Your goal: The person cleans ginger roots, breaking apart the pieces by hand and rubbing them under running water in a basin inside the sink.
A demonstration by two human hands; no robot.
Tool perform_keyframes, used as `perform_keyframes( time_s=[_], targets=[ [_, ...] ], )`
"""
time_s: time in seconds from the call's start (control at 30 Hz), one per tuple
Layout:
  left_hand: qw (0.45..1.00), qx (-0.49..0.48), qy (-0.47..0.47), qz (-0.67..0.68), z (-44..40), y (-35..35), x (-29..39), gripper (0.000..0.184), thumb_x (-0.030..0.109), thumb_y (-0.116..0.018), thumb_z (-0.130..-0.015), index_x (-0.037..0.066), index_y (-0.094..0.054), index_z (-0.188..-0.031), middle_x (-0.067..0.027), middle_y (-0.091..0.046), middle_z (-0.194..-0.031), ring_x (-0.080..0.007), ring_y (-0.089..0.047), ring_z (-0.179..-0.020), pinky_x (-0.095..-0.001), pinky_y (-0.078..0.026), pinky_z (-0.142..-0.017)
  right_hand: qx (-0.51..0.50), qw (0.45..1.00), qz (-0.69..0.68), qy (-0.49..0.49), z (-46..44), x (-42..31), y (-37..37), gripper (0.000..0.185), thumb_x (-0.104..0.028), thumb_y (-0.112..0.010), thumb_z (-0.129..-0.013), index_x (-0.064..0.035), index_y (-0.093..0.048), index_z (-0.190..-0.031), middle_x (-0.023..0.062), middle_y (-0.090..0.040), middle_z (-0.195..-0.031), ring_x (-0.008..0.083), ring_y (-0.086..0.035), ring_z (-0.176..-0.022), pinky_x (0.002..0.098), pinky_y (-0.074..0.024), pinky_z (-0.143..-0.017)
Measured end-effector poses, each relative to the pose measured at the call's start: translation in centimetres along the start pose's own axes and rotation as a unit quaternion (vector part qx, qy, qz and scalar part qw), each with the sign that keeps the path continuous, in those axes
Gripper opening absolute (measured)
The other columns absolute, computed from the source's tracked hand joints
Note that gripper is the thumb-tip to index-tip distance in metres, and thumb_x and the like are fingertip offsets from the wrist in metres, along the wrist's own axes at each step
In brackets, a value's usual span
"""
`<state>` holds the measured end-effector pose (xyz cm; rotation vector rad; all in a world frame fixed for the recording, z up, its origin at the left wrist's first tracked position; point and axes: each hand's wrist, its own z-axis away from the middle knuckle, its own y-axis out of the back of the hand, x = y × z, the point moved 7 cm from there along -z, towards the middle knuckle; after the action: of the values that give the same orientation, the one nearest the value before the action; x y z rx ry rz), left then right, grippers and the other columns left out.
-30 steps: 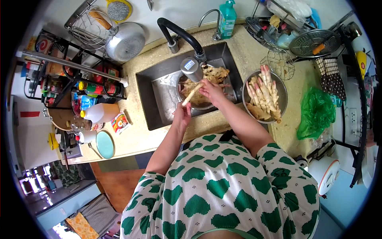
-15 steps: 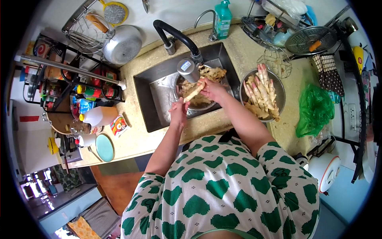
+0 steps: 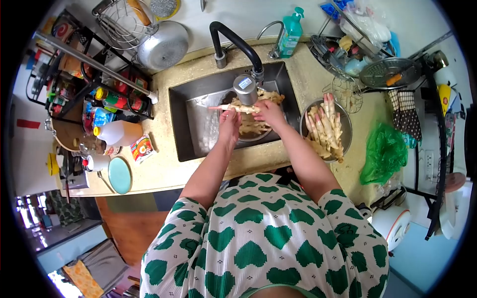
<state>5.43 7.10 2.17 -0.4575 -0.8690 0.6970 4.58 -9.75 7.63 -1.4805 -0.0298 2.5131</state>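
Note:
Both hands hold one pale ginger root (image 3: 242, 108) with a pink shoot pointing left, just under the tap head (image 3: 244, 87). My left hand (image 3: 230, 124) grips it near the shoot end, fingers closed. My right hand (image 3: 270, 113) pinches its right end. Below them in the sink (image 3: 176, 124), a metal bowl holds more ginger (image 3: 256, 127) and is partly hidden by my hands. On the counter right of the sink, a second metal bowl (image 3: 349, 130) holds several pink-tipped ginger pieces (image 3: 325, 125).
A black tap (image 3: 233, 37) arches over the sink. Behind it stands a green soap bottle (image 3: 291, 35). A green plastic bag (image 3: 385, 154) lies far right. Left are a jug (image 3: 119, 134), a snack packet (image 3: 142, 148), a teal plate (image 3: 119, 175) and a rack of jars (image 3: 112, 98).
The ginger piece has gone from slanting down-left to nearly level, with its pink shoot now showing at left. My left hand has moved up beside the tap head. The whole view has shifted slightly.

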Motion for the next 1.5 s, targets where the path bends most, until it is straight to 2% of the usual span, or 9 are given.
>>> perform_keyframes(
  time_s=[0.3, 0.43, 0.47, 0.7, 0.97, 1.23, 1.33, 1.47, 1.5],
  targets=[
    [0.998, -0.047, 0.040, -0.026, 0.1, 0.2, -3.1, 0.014, 0.014, -0.061, -0.092, 0.013, -0.047, -0.096, 0.0001, -0.058, -0.091, -0.0130, -0.058, -0.084, -0.0286, -0.052, -0.080, 0.149, 0.910, 0.346, 0.173, 0.1, -1.5, 1.9, 0.036, -0.033, -0.062, -0.090, 0.0020, -0.066, -0.092, 0.0062, -0.063, -0.067, 0.0101, -0.057, -0.052, 0.0273, -0.0455, -0.049],
    [0.995, -0.034, 0.078, 0.044, 0.1, -0.7, -5.6, 0.010, 0.014, -0.056, -0.095, 0.014, -0.048, -0.101, -0.0005, -0.058, -0.096, -0.0140, -0.057, -0.089, -0.0306, -0.051, -0.084, 0.049, 0.966, 0.235, 0.100, 3.6, -1.0, 2.2, 0.022, -0.020, -0.063, -0.090, 0.0011, -0.068, -0.093, 0.0075, -0.065, -0.070, 0.0113, -0.060, -0.056, 0.0263, -0.0475, -0.053],
    [0.995, -0.030, 0.089, 0.029, 0.2, -1.2, -6.5, 0.007, 0.018, -0.049, -0.098, 0.013, -0.048, -0.102, -0.0024, -0.057, -0.098, -0.0152, -0.057, -0.090, -0.0318, -0.051, -0.081, 0.056, 0.950, 0.282, 0.120, 4.7, -1.4, 2.6, 0.017, -0.020, -0.063, -0.087, -0.0047, -0.067, -0.094, 0.0157, -0.062, -0.067, 0.0289, -0.062, -0.059, 0.0370, -0.0485, -0.059],
    [0.985, 0.032, 0.164, 0.041, -0.2, -5.9, -13.5, 0.037, 0.039, -0.032, -0.102, 0.009, -0.048, -0.089, -0.0064, -0.052, -0.076, -0.0172, -0.052, -0.063, -0.0346, -0.048, -0.055, 0.086, 0.778, 0.548, 0.296, 10.9, -4.1, 2.3, 0.015, -0.015, -0.066, -0.083, -0.0055, -0.069, -0.094, 0.0178, -0.065, -0.085, 0.0373, -0.061, -0.077, 0.0411, -0.0501, -0.066],
    [0.981, 0.041, 0.068, 0.176, -8.8, -3.4, -10.7, 0.008, 0.015, -0.040, -0.094, 0.011, -0.041, -0.086, -0.0013, -0.039, -0.066, -0.0130, -0.035, -0.048, -0.0237, -0.030, -0.039, 0.186, 0.863, 0.393, 0.258, 15.8, -5.7, 5.3, 0.015, -0.012, -0.067, -0.084, -0.0037, -0.070, -0.096, 0.0134, -0.067, -0.082, 0.0229, -0.065, -0.068, 0.0303, -0.0500, -0.062],
    [0.996, 0.023, 0.073, -0.048, -9.2, 0.4, -8.4, 0.029, 0.027, -0.034, -0.099, 0.014, -0.045, -0.076, 0.0003, -0.045, -0.063, -0.0104, -0.037, -0.049, -0.0249, -0.029, -0.042, 0.335, 0.833, 0.365, 0.246, 24.8, -10.1, 11.5, 0.015, -0.012, -0.065, -0.086, -0.0042, -0.069, -0.098, 0.0144, -0.067, -0.089, 0.0291, -0.065, -0.076, 0.0333, -0.0507, -0.071],
    [0.990, 0.008, 0.047, -0.133, -10.0, 0.8, -7.9, 0.012, 0.020, -0.048, -0.093, 0.015, -0.054, -0.084, 0.0031, -0.051, -0.067, -0.0081, -0.041, -0.053, -0.0238, -0.030, -0.044, 0.396, 0.834, 0.322, 0.212, 26.3, -8.1, 15.3, 0.016, -0.013, -0.064, -0.086, -0.0050, -0.069, -0.100, 0.0140, -0.067, -0.091, 0.0286, -0.065, -0.078, 0.0342, -0.0510, -0.072],
    [0.961, 0.052, 0.039, -0.268, -8.2, 1.3, -6.7, 0.012, 0.018, -0.058, -0.086, 0.014, -0.059, -0.097, 0.0044, -0.051, -0.075, -0.0087, -0.041, -0.062, -0.0239, -0.032, -0.055, 0.454, 0.609, 0.590, 0.271, 27.0, -8.3, 14.8, 0.017, -0.010, -0.063, -0.085, -0.0096, -0.070, -0.101, 0.0139, -0.063, -0.109, 0.0327, -0.055, -0.110, 0.0426, -0.0416, -0.095],
    [0.951, 0.053, 0.035, -0.304, -8.3, 1.7, -6.3, 0.016, 0.021, -0.059, -0.084, 0.015, -0.059, -0.099, 0.0055, -0.047, -0.074, -0.0082, -0.037, -0.062, -0.0242, -0.029, -0.054, 0.439, 0.612, 0.593, 0.284, 26.5, -8.7, 13.7, 0.017, -0.010, -0.064, -0.084, -0.0105, -0.070, -0.100, 0.0140, -0.062, -0.111, 0.0339, -0.053, -0.113, 0.0432, -0.0393, -0.097]
  ],
)
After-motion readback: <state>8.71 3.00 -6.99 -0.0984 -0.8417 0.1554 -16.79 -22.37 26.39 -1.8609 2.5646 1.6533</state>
